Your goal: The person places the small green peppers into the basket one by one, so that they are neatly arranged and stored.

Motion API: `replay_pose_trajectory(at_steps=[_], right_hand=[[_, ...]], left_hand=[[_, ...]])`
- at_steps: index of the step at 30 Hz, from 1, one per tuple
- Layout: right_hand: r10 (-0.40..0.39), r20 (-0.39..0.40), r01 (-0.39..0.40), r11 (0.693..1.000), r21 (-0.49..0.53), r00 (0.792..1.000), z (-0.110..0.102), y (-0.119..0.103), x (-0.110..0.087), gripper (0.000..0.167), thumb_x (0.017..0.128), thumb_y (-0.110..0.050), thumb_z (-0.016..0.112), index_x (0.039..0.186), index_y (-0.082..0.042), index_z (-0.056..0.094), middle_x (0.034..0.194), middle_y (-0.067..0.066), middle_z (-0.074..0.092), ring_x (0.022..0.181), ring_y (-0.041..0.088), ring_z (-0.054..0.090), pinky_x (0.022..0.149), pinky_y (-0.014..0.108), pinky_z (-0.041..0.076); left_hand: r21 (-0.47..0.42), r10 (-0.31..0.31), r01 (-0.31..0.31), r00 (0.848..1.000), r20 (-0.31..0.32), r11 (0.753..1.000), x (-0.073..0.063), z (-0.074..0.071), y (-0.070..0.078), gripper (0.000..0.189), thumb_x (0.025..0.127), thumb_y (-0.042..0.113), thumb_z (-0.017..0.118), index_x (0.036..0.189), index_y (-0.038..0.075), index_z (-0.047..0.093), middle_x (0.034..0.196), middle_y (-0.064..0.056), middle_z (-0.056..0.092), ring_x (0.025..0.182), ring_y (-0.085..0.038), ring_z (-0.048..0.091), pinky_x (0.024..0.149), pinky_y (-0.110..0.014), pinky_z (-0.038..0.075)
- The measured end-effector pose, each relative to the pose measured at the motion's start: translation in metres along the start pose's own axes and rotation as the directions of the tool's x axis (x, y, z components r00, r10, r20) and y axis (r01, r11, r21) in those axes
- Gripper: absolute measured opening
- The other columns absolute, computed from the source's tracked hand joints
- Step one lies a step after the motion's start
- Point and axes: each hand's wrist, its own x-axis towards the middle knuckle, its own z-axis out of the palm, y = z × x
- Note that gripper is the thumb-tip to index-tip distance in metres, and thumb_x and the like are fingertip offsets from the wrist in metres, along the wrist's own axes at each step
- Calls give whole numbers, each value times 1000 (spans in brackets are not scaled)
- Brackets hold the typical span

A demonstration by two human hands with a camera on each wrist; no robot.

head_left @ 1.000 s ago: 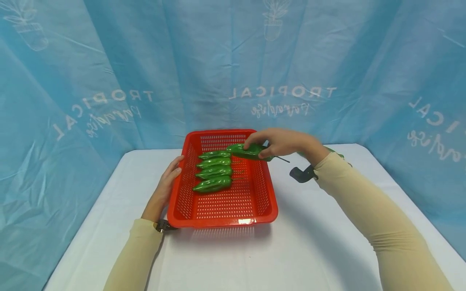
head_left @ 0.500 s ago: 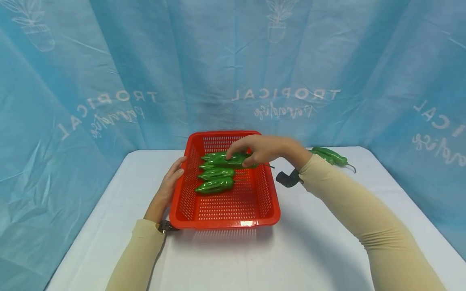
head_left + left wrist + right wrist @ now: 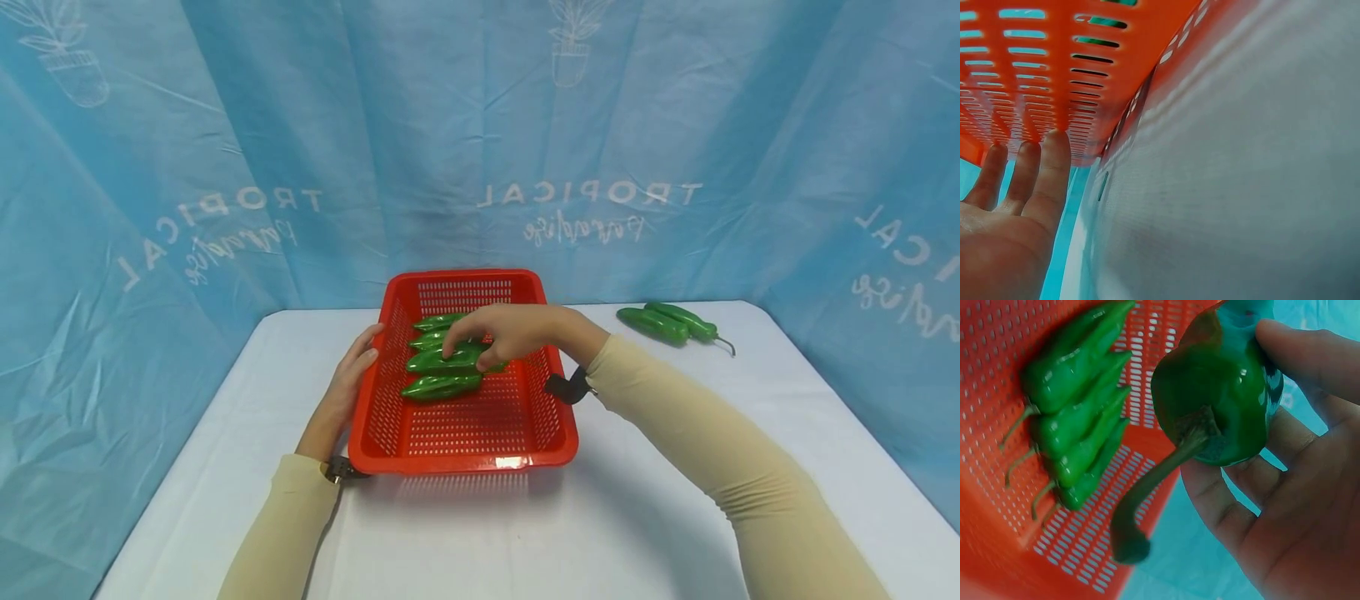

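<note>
My right hand [image 3: 510,333] pinches a long green pepper [image 3: 459,358] between thumb and fingers, above the red basket [image 3: 462,462]. In the right wrist view the held pepper [image 3: 1216,394] shows its stem end, with the curved stem toward the camera. Several more green peppers [image 3: 1072,431] lie side by side inside the basket, stems all one way. In the head view the held pepper and the right hand partly cover that row. My left hand [image 3: 351,375] rests against the basket's left side. Its nearly straight fingertips [image 3: 1056,140] touch the slotted outer wall.
Two green peppers [image 3: 663,323] lie together at the back right of the white table [image 3: 660,442]. A blue printed curtain [image 3: 420,142] hangs behind the table and at both sides. The basket's raised rim surrounds the peppers in it.
My right hand has moved left and nearer over the basket, carrying the pepper across the row. Its arm no longer hides the two peppers at the back right. The left hand stays at the basket.
</note>
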Motion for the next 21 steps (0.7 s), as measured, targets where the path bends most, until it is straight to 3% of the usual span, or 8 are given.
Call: replay_pose_trajectory(at_steps=[15, 21], right_hand=[[28, 56, -30, 999, 43, 998, 23, 10, 21, 42, 90, -7, 66, 126, -29, 64, 134, -6, 60, 128, 16, 52, 110, 38, 46], [29, 91, -39, 993, 115, 995, 33, 20, 32, 42, 91, -4, 65, 125, -28, 64, 137, -6, 58, 133, 15, 49, 113, 37, 45]], left_hand=[[-9, 2, -2, 1000, -2, 1000, 0, -3, 1, 52, 106, 28, 36, 156, 21, 24, 147, -3, 38, 116, -12, 61, 88, -28, 60], [11, 6, -6, 1000, 6, 1000, 0, -1, -1, 53, 106, 29, 37, 156, 21, 24, 147, -4, 39, 117, -12, 62, 87, -28, 60]])
